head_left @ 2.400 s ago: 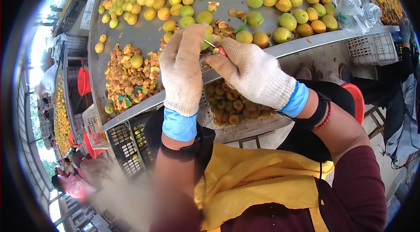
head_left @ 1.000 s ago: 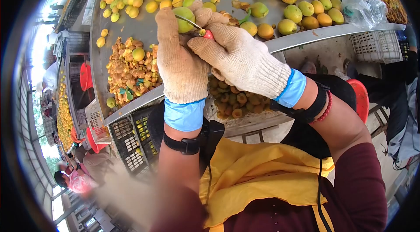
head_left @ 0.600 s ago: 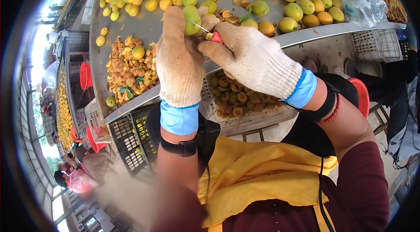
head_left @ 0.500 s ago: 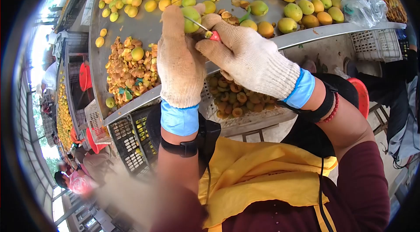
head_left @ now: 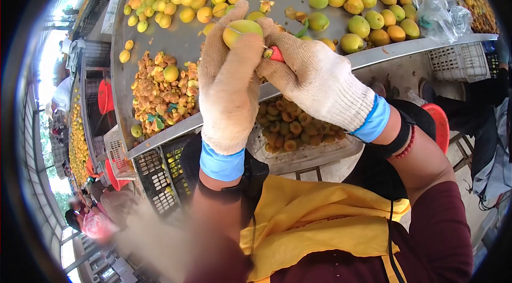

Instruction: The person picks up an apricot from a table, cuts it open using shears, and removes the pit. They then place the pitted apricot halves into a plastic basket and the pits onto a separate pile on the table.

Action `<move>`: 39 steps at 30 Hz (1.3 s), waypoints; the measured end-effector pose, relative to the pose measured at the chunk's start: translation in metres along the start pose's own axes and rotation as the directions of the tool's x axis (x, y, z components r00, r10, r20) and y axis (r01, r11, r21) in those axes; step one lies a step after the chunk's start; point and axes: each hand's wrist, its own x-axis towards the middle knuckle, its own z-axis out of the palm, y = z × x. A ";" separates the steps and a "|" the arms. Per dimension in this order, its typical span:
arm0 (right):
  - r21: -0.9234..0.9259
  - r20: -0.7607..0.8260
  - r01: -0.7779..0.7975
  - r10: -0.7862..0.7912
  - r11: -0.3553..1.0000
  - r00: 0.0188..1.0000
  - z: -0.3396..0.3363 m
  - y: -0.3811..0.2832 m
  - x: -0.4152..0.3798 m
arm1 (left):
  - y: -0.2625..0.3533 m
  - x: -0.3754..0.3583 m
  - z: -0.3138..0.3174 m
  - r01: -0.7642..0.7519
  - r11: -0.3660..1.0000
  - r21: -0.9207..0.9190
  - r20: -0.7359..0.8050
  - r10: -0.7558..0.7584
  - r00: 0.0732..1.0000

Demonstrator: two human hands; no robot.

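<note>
My left hand (head_left: 226, 102), in a cream knit glove with a blue cuff, grips a yellow-green apricot (head_left: 239, 30) between thumb and fingers; part of this hand is smeared by motion. Close against it, my right hand (head_left: 314, 64), gloved the same way, is closed around a small knife (head_left: 276, 54) with a red handle. The thin blade lies at the fruit and is mostly hidden by my left thumb. Both hands are over the near edge of a metal table (head_left: 186, 121).
Whole apricots (head_left: 357, 27) spread over the table's far side. To the left lies a heap of orange fruit pieces (head_left: 160, 88). Below the edge stands a pale crate (head_left: 320, 159) of halved fruit, beside a black crate (head_left: 154, 176). A clear plastic bag (head_left: 440, 8) lies at right.
Both hands have shifted slightly right and down in view. The apricot has turned in my left hand, showing a yellower side, and my left thumb has moved across toward the knife.
</note>
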 end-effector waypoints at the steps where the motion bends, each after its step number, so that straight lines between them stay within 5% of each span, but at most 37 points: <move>1: -0.001 -0.002 0.003 -0.003 1.000 1.000 0.001 0.001 -0.001 | -0.002 0.002 -0.003 -0.026 1.000 0.008 0.038 0.026 0.999; 2: -0.066 -0.053 0.057 -0.060 0.996 0.997 0.001 0.002 -0.002 | -0.003 0.004 -0.006 -0.052 0.999 0.013 0.076 0.051 0.996; 3: -0.133 -0.095 0.107 -0.120 0.985 0.988 0.002 0.003 -0.004 | -0.003 0.003 -0.008 0.021 0.972 -0.236 0.149 0.015 0.989; 6: -0.125 -0.069 0.115 -0.125 0.985 0.990 0.004 0.004 -0.006 | -0.004 0.000 -0.008 -0.033 0.997 -0.066 0.129 0.042 0.991; 8: -0.099 -0.091 0.136 -0.145 0.986 0.985 0.006 0.004 -0.006 | 0.007 -0.005 -0.001 0.072 0.945 -0.319 0.089 -0.046 0.995; 17: -0.022 -0.001 -0.018 0.018 1.000 1.000 0.010 -0.011 -0.010 | 0.012 -0.007 0.005 -0.133 0.991 -0.001 -0.145 0.132 0.981; 21: 0.082 -0.124 0.067 -0.057 0.994 0.991 0.017 -0.004 -0.008 | 0.005 -0.003 0.000 -0.069 0.997 -0.044 -0.060 0.066 0.996; 23: -0.001 -0.157 0.101 -0.100 0.995 0.982 0.010 -0.001 -0.003 | -0.001 -0.001 -0.001 0.098 0.929 -0.356 0.090 -0.070 0.993; 28: -0.129 -0.095 0.052 -0.065 0.990 0.993 0.010 0.006 -0.005 | -0.009 0.003 -0.004 0.203 0.837 -0.508 0.154 -0.144 0.978; 32: -0.126 -0.103 0.101 -0.115 0.987 0.988 0.014 0.008 -0.006 | 0.000 0.004 -0.010 0.087 0.970 -0.228 0.054 -0.077 0.996; 34: -0.154 -0.011 -0.004 0.002 0.988 1.000 0.012 0.004 -0.006 | 0.003 0.003 -0.010 0.052 0.994 -0.100 -0.026 -0.055 0.998; 37: -0.051 -0.044 0.018 -0.021 0.999 0.999 0.017 0.003 -0.004 | 0.002 0.004 -0.015 0.091 0.975 -0.203 0.018 -0.089 0.996; 39: -0.071 -0.061 0.039 -0.044 0.997 0.997 0.019 0.005 -0.004 | -0.006 0.006 -0.019 0.214 0.859 -0.466 0.158 -0.157 0.975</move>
